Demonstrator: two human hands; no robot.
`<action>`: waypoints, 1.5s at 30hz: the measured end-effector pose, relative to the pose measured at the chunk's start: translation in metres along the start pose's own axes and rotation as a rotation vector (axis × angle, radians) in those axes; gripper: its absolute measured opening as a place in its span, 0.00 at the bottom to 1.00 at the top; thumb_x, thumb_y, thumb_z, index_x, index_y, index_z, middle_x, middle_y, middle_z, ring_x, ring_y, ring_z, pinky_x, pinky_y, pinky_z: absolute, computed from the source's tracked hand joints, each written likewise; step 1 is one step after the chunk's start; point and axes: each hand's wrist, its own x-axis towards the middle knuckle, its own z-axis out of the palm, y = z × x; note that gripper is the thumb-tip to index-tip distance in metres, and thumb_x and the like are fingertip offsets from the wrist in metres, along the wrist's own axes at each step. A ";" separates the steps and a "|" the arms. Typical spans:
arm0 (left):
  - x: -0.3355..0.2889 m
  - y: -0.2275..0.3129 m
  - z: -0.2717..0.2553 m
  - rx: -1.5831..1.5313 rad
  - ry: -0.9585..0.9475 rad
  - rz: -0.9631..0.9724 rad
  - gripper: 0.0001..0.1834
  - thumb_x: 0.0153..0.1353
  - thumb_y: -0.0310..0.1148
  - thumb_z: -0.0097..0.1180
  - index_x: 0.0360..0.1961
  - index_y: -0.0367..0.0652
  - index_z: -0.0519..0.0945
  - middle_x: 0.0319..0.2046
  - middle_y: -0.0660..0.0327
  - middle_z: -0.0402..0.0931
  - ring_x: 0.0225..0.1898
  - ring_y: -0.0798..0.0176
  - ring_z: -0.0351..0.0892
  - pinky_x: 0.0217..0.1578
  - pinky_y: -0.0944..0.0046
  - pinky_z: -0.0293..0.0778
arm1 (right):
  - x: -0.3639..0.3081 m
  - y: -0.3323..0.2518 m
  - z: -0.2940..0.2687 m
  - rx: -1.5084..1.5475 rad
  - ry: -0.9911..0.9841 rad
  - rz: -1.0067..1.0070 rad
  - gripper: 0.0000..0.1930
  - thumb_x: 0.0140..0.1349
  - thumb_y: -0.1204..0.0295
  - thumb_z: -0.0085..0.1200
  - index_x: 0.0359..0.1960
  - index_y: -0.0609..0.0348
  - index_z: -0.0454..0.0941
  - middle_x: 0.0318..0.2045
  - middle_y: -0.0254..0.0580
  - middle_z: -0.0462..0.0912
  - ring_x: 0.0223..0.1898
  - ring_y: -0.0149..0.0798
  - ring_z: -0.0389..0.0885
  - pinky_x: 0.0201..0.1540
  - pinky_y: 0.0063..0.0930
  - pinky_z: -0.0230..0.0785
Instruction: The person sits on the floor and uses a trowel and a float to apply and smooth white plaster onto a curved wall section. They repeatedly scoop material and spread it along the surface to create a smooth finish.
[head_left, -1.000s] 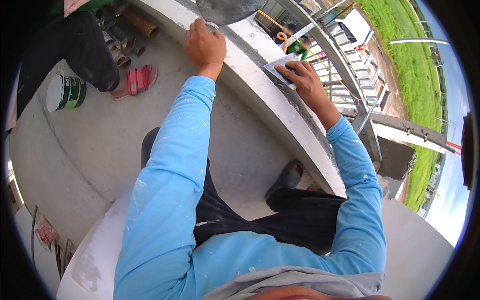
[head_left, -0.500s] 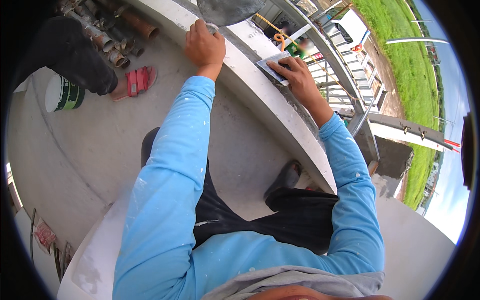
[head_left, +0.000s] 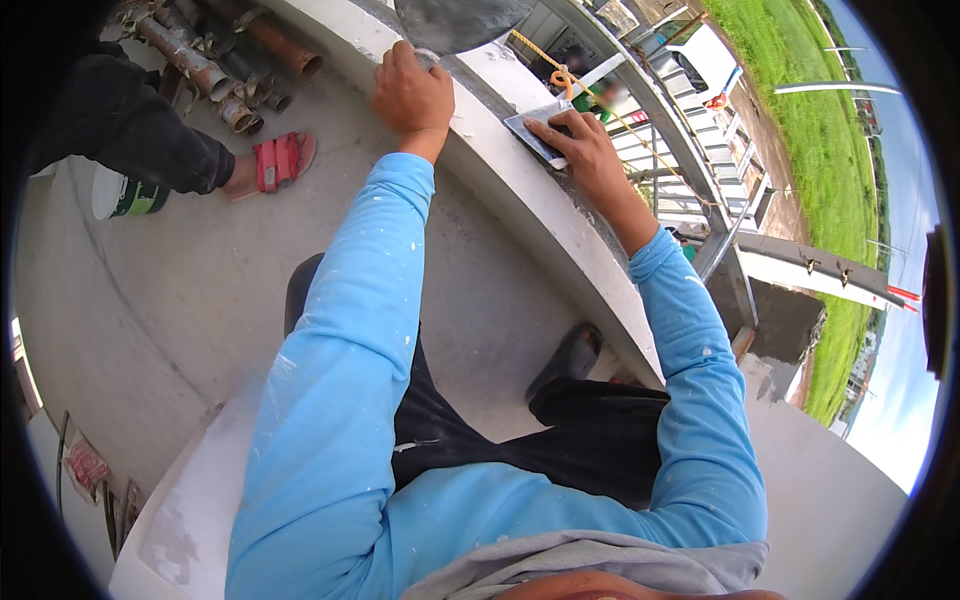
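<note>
My left hand (head_left: 415, 95) is closed at the near edge of a dark grey rounded pan (head_left: 460, 22), over the top of the low wall. The pan runs out of the picture at the top, and the fingers' undersides are hidden. To its right, my right hand (head_left: 580, 150) grips a flat, pale grey rectangular trowel (head_left: 540, 132). Its blade lies along the wall's top (head_left: 580, 215), with my fingers spread over its back. Smeared grey material covers part of that surface.
A metal frame (head_left: 690, 150) with a yellow rope rises beyond the wall. At left are another person's leg and red sandal (head_left: 282, 163), a white-and-green bucket (head_left: 125, 190) and rusty pipes (head_left: 190, 60). Two blurred people are below, past the wall.
My right hand and the trowel have slid a little to the left along the wall top, toward the pan. My left hand stays nearly in place. The other person's leg has shifted slightly.
</note>
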 end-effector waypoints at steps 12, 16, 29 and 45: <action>-0.002 0.002 0.000 -0.071 0.041 -0.085 0.14 0.53 0.28 0.59 0.41 0.39 0.73 0.42 0.51 0.73 0.49 0.42 0.76 0.41 0.41 0.78 | 0.050 -0.024 0.015 -0.049 0.274 0.029 0.20 0.62 0.78 0.52 0.54 0.43 0.83 0.38 0.38 0.78 0.46 0.44 0.77 0.54 0.38 0.71; 0.000 0.005 -0.001 -0.056 0.047 -0.109 0.15 0.55 0.30 0.61 0.43 0.38 0.74 0.42 0.50 0.75 0.48 0.41 0.78 0.42 0.41 0.76 | 0.015 -0.038 -0.011 0.235 0.596 0.358 0.18 0.58 0.78 0.61 0.51 0.58 0.78 0.46 0.45 0.84 0.42 0.52 0.84 0.45 0.43 0.77; 0.002 0.004 -0.001 -0.042 0.029 -0.110 0.13 0.52 0.28 0.59 0.40 0.42 0.73 0.43 0.55 0.75 0.49 0.44 0.77 0.40 0.43 0.78 | -0.006 -0.001 0.021 0.297 0.330 1.129 0.30 0.57 0.52 0.67 0.52 0.63 0.75 0.43 0.59 0.86 0.45 0.60 0.86 0.49 0.48 0.77; 0.003 0.004 -0.003 -0.053 0.011 -0.091 0.17 0.54 0.29 0.63 0.43 0.38 0.74 0.42 0.51 0.76 0.49 0.40 0.77 0.42 0.42 0.76 | 0.070 -0.010 0.026 0.204 0.378 1.154 0.22 0.60 0.52 0.64 0.42 0.61 0.84 0.40 0.52 0.88 0.45 0.56 0.87 0.46 0.51 0.78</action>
